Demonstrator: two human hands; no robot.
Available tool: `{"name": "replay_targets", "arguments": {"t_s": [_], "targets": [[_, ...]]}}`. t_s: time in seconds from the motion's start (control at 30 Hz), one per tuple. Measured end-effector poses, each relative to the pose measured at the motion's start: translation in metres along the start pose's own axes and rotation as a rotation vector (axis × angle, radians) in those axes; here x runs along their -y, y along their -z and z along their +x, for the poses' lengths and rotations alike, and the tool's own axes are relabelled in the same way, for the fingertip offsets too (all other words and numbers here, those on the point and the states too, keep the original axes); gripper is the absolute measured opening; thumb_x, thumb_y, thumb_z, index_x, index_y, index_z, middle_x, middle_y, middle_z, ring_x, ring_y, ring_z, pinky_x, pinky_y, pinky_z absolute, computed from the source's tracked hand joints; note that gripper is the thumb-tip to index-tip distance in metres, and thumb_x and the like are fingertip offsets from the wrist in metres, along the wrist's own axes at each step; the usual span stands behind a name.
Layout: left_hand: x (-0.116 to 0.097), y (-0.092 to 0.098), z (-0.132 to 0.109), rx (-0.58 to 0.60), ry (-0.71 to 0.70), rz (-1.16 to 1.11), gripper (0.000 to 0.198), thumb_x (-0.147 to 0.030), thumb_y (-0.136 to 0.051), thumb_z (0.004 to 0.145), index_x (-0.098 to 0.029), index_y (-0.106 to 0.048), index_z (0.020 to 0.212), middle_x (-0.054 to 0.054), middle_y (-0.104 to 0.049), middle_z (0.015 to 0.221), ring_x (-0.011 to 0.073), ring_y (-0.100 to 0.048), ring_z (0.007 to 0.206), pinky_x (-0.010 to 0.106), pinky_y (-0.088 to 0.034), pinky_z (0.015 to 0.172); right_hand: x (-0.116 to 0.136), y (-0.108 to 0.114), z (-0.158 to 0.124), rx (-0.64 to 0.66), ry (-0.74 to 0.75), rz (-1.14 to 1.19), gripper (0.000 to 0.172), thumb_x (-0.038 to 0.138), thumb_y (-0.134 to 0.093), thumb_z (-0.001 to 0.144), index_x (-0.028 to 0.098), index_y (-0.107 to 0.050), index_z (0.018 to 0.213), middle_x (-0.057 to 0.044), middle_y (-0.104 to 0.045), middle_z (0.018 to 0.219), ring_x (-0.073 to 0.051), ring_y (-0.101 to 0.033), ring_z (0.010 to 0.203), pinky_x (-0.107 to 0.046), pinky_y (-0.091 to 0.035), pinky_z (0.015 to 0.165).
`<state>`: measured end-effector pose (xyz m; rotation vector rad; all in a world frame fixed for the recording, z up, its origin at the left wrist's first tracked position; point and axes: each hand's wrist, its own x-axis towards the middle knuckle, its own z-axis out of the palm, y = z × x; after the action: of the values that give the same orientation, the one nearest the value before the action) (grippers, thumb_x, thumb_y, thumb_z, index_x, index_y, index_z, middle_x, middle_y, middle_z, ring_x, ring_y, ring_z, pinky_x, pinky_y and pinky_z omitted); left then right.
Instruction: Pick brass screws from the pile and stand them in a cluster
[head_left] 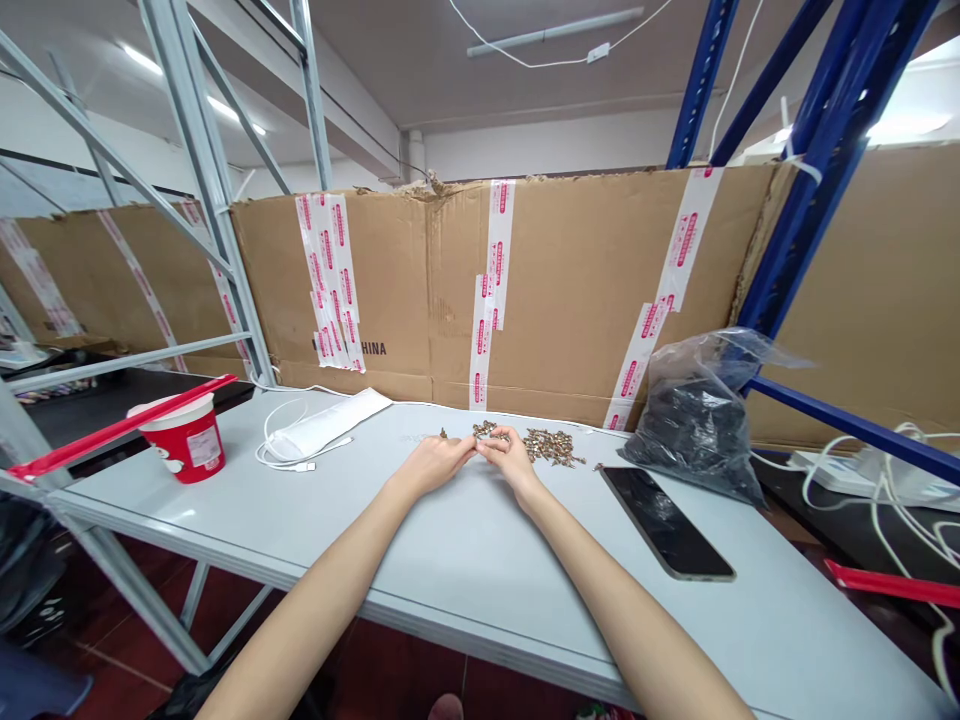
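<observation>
Both my hands meet at the middle of the pale grey table (450, 560). My left hand (433, 464) has its fingers pinched together, fingertips touching those of my right hand (511, 458), which is also pinched. Between the fingertips is something too small to make out. Just beyond them lies a heap of small brownish metal parts (553, 446), with a few loose ones (484, 430) to its left.
A dark phone (664, 521) lies face up to the right. Behind it sits a clear bag of black parts (694, 425). A red paper cup (184, 437) and a white cable with pouch (319, 432) are on the left. Taped cardboard (570, 290) walls the back.
</observation>
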<state>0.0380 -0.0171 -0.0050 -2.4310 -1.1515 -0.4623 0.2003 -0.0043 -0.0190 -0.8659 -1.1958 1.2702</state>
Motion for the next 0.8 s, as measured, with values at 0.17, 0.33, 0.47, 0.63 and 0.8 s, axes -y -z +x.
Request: {"name": "replay_targets", "arguments": {"t_s": [0.17, 0.33, 0.47, 0.63, 0.8], "targets": [[0.0003, -0.0004, 0.0003, -0.017, -0.007, -0.004, 0.027, -0.034, -0.023, 0.094, -0.019, -0.045, 0.090, 0.002, -0.061, 0.072, 0.0125, -0.059, 0.062, 0.021, -0.038, 0.055, -0.0016, 0.0000, 0.0007, -0.017, 0.019, 0.006, 0.052, 0.035, -0.077, 0.044, 0.023, -0.040, 0.079, 0.003, -0.065, 0.063, -0.011, -0.052, 0.051, -0.027, -0.040, 0.059], [-0.0003, -0.0017, 0.0007, -0.048, 0.028, -0.038, 0.026, -0.034, -0.028, 0.092, -0.018, -0.047, 0.090, 0.003, -0.060, 0.077, 0.0135, -0.058, 0.068, 0.023, -0.040, 0.058, 0.0000, -0.0016, -0.0017, -0.036, 0.016, 0.027, 0.053, 0.033, -0.077, 0.044, 0.023, -0.038, 0.078, 0.003, -0.065, 0.064, -0.013, -0.058, 0.056, -0.029, -0.044, 0.065], [-0.0010, -0.0005, 0.0012, -0.103, 0.029, -0.101, 0.021, -0.032, -0.033, 0.091, -0.019, -0.050, 0.088, 0.003, -0.059, 0.083, 0.0136, -0.056, 0.076, 0.023, -0.041, 0.063, 0.0003, -0.0032, -0.0023, -0.032, 0.010, 0.064, 0.054, 0.033, -0.078, 0.044, 0.023, -0.037, 0.077, 0.002, -0.065, 0.064, -0.016, -0.061, 0.060, -0.032, -0.046, 0.067], [-0.0009, 0.0038, 0.0020, -0.154, 0.018, -0.229, 0.017, -0.026, -0.036, 0.090, -0.019, -0.052, 0.090, 0.002, -0.059, 0.085, 0.0133, -0.053, 0.085, 0.023, -0.042, 0.069, 0.0000, -0.0014, -0.0008, -0.038, 0.049, 0.067, 0.051, 0.033, -0.077, 0.046, 0.023, -0.036, 0.076, 0.003, -0.064, 0.063, -0.015, -0.062, 0.061, -0.031, -0.046, 0.071], [0.0010, 0.0031, 0.0023, -0.177, 0.043, -0.301, 0.018, -0.025, -0.037, 0.090, -0.019, -0.055, 0.092, 0.003, -0.060, 0.087, 0.0138, -0.053, 0.084, 0.024, -0.042, 0.071, -0.0010, 0.0004, 0.0004, -0.053, 0.025, 0.032, 0.051, 0.035, -0.076, 0.046, 0.022, -0.037, 0.076, 0.004, -0.063, 0.062, -0.015, -0.064, 0.061, -0.029, -0.046, 0.070]]}}
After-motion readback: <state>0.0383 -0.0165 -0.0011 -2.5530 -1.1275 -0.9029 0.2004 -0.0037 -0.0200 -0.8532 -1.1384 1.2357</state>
